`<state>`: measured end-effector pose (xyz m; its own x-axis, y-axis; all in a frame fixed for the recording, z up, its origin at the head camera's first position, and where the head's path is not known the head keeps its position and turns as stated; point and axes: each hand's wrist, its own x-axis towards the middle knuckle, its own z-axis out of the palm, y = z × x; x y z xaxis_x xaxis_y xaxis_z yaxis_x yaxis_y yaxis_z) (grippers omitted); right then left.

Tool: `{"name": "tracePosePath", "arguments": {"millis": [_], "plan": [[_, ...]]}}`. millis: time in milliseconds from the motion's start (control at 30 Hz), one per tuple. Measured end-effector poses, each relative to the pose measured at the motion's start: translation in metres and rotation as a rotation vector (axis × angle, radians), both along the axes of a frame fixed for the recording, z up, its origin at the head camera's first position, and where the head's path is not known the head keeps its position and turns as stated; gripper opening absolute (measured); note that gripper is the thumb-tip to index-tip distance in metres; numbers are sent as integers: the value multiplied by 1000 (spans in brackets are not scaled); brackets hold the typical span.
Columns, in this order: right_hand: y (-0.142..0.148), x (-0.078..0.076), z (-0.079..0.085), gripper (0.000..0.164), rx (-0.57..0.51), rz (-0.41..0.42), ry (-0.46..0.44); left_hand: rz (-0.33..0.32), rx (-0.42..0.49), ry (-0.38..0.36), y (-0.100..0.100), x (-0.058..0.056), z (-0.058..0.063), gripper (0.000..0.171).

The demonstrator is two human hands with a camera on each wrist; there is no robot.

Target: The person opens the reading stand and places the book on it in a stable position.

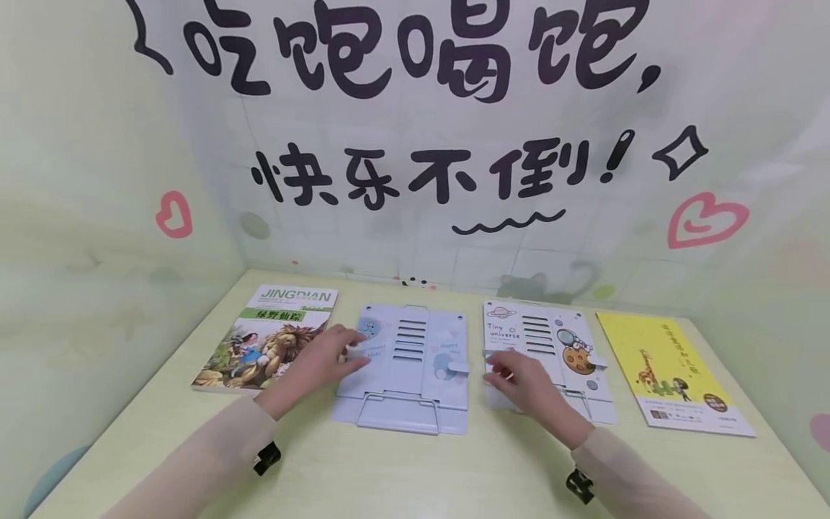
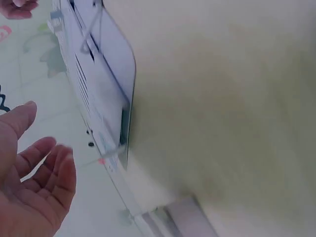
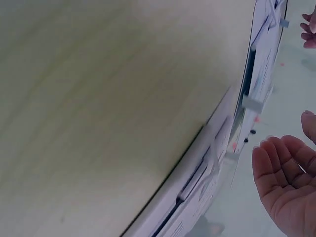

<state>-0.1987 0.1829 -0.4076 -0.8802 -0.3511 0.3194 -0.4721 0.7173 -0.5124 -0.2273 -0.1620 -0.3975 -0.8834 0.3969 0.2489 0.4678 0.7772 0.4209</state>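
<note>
Two folded metal book stands lie flat on the table. The pale blue one point(image 1: 408, 375) has slots down its middle and a wire bracket at its near edge. Over its left side hovers my left hand point(image 1: 324, 364), fingers relaxed and holding nothing. The other book stand point(image 1: 547, 353) is white, printed with an astronaut and "Tiny universe". My right hand point(image 1: 528, 382) is above its left edge, fingers loosely bent with nothing in them. In the left wrist view the thumb and fingers point(image 2: 64, 173) stand apart beside the blue stand.
A picture book with a lion cover point(image 1: 266, 346) lies at the left, partly behind the left hand. On the right is a yellow book point(image 1: 674, 367) with a giraffe. The light wood table point(image 1: 415, 476) meets printed curtain walls at the back and sides.
</note>
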Motion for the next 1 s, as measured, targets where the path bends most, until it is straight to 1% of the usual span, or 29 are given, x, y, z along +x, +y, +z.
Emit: {"name": "tracePosePath", "arguments": {"millis": [100, 167, 267, 367, 500, 600, 833, 1000], "plan": [[-15, 8, -4, 17, -25, 74, -95, -22, 61, -147, 4, 10, -2, 26], [-24, 11, -6, 13, -32, 103, -158, -31, 82, -233, 6, 16, -3, 20], [-34, 14, -7, 8, -45, 117, -236, -23, 93, -323, 9, 20, -5, 16], [-42, 15, -7, 6, -62, 124, -306, -23, 100, -378, 11, 23, -8, 15], [-51, 16, -9, 6, -75, 130, -390, -39, 117, -426, 11, 27, -13, 17], [-57, 16, -10, 7, -80, 125, -410, -35, 134, -446, 11, 28, -15, 19], [-69, 17, -11, 10, -64, 96, -424, 11, 164, -481, 13, 30, -17, 20], [-74, 19, -12, 11, -83, 94, -435, 6, 179, -475, 13, 31, -20, 19]]}}
